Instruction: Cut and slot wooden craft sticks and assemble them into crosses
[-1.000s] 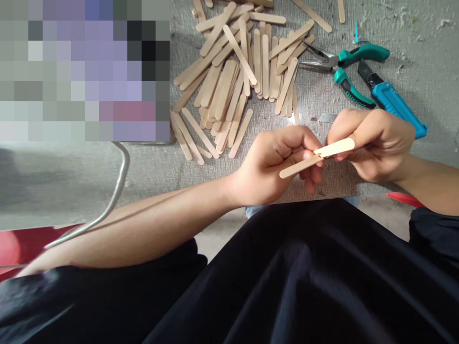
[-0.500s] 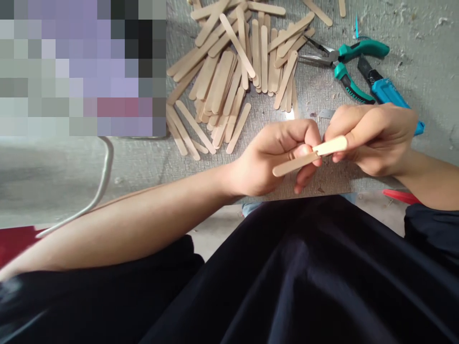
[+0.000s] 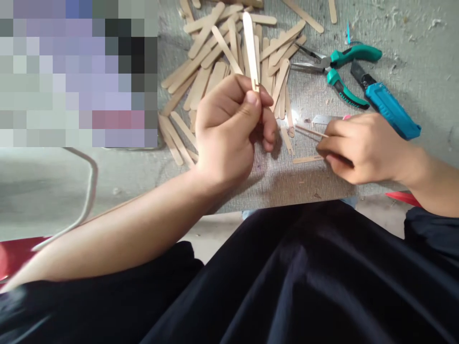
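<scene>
Worktop (image 3: 132, 167): grey, woven-looking surface; far edge out of view, far-left corner masked by a pixelated block.
White cable (image 3: 93, 177): smooth, bent; lower run partly hidden by your left forearm near the worktop's near edge.
Stick pile (image 3: 193, 67): flat, round-ended pale wood, heaped crosswise; cut off at the top, partly covered by your left hand.
Left hand (image 3: 231, 129): thumb and fingers pinching a slotted stick (image 3: 251, 48), raised in front of the pile; its slotted lower end sits at your thumb, below that hidden.
Notched stick (image 3: 288, 141): flat on the worktop between your hands.
Edge-on stick (image 3: 310, 129): a thin strip from this angle, gripped at its right end by your right hand (image 3: 358, 148), fingertips hard to make out.
Second notched stick (image 3: 304, 160): towards the near edge, right end hidden by your fingers.
Pliers (image 3: 325, 62): bare metal nose, teal-and-black handles.
Metal blade (image 3: 324, 119): flat, right end obscured.
Utility knife (image 3: 392, 109): blue ribbed body, black front.
</scene>
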Tool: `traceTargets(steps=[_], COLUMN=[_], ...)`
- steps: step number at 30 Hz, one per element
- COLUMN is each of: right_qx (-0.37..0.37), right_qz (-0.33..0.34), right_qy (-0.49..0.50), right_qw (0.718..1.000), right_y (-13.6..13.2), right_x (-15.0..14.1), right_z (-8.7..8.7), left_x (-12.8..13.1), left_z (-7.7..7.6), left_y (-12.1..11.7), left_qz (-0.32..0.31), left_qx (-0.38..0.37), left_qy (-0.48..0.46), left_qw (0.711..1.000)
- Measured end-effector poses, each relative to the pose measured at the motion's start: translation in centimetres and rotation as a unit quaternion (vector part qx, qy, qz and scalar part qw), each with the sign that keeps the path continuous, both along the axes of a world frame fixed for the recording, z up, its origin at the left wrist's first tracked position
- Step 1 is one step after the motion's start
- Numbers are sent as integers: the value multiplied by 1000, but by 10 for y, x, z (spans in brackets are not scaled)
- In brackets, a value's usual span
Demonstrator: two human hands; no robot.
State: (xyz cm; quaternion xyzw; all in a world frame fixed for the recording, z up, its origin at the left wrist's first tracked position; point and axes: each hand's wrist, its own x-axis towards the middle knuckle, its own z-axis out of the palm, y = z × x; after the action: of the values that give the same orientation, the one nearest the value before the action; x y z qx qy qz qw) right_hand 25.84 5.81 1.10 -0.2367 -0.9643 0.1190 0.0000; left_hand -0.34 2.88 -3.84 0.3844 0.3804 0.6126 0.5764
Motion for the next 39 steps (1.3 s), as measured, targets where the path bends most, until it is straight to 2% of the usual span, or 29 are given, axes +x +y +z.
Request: traceTargets(steps=[3, 6, 9, 12, 14, 17, 19, 22, 24, 29, 34, 39], right_qx=[43, 34, 5, -45, -98, -197, -261, -313, -317, -303, -277, -226], right_qz=[4, -30, -42, -83, -141, -205, -217, -221, -222, -205, -198, -145], right_qy=[-60, -104, -100, -10, 83, 181, 209, 239, 248, 245, 241, 256], right_qw=[997, 994, 994, 995, 982, 941, 917, 892, 888, 898, 909, 928], right_y=[-13, -22, -23, -13, -2, 11, 13, 8, 4, 0, 1, 3], right_x=[-5, -8, -6, 0, 5, 11, 11, 7, 3, 2, 4, 4], right_z=[1, 2, 1, -1, -1, 0, 2, 4, 6, 5, 0, -1], left_x=[-5, -9, -11, -11, -12, -11, -11, -11, -10, -9, -8, -7], left_z=[0, 0, -2, -3, -2, 4, 7, 12, 14, 18, 18, 18], left_y=[0, 0, 1, 2, 2, -1, -4, -8, -10, -11, -10, -10], left_qz=[-4, -13, -19, -6, -21, -104, -162, -208, -222, -252, -262, -276], left_qx=[-2, -7, 0, 29, 51, 63, 59, 37, 17, -29, -40, -49], left_qy=[10, 8, -10, -30, -33, -32, -31, -12, 6, 17, 9, 5], left_qw=[1000, 1000, 1000, 999, 998, 992, 985, 977, 975, 967, 964, 960])
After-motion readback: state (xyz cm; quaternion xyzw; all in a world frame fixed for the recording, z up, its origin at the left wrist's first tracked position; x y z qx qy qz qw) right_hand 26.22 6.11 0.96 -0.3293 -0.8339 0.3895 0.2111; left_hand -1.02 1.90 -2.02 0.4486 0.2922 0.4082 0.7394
